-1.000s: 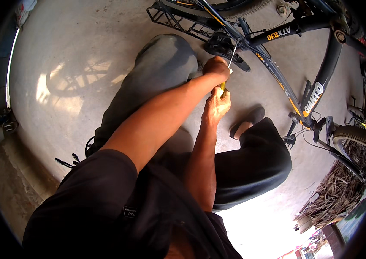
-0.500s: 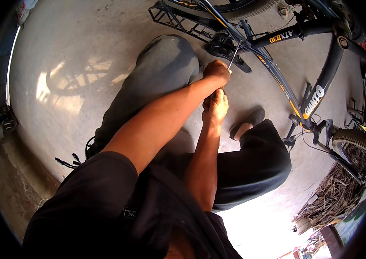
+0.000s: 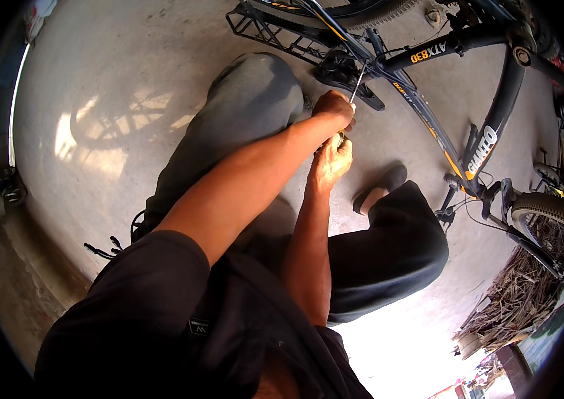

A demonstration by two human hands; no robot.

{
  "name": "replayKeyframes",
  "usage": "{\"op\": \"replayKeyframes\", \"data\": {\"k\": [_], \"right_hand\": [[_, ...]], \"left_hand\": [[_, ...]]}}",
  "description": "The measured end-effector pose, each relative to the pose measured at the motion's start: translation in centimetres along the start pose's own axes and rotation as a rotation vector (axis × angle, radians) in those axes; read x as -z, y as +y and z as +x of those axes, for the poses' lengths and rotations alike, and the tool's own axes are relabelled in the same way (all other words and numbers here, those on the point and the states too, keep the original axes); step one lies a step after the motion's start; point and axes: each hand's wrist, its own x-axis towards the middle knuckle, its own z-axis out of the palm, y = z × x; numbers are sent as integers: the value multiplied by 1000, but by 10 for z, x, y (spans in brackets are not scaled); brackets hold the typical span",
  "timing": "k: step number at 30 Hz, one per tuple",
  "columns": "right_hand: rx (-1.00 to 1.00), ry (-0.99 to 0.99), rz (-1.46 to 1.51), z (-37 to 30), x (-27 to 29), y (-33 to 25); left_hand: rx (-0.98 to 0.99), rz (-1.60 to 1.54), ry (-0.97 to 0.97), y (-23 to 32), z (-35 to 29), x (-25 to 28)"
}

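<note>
My left hand [image 3: 335, 110] is closed around a screwdriver [image 3: 358, 85], whose thin metal shaft sticks out beyond the fist. The shaft's far end meets the black bicycle [image 3: 421, 123] near its saddle [image 3: 348, 78] and seat tube. Just below the left hand, my right hand [image 3: 332, 161] wraps its fingers round the handle end, where a bit of yellow shows between the two hands. Most of the handle is hidden by my fingers, and the exact spot the tip touches is too small to make out.
The bicycle's rear rack [image 3: 272, 33] and a wheel [image 3: 388, 12] lie at the far side; another wheel [image 3: 548, 209] is at the right. Dry sticks [image 3: 515, 299] are heaped at the lower right. My bent knees [image 3: 255, 86] flank the hands on a concrete floor [image 3: 142, 40].
My right hand has turned and shifted slightly, so more of the yellow handle shows. The left hand and shaft stay nearly in place against the bicycle.
</note>
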Motion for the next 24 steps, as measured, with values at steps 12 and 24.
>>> {"op": "replayKeyframes", "data": {"k": [12, 24], "right_hand": [[-284, -235, 501, 5, 9, 4], [-562, -584, 1102, 13, 25, 2]], "left_hand": [[30, 79, 54, 7, -10, 2], [36, -9, 66, 12, -17, 1]]}}
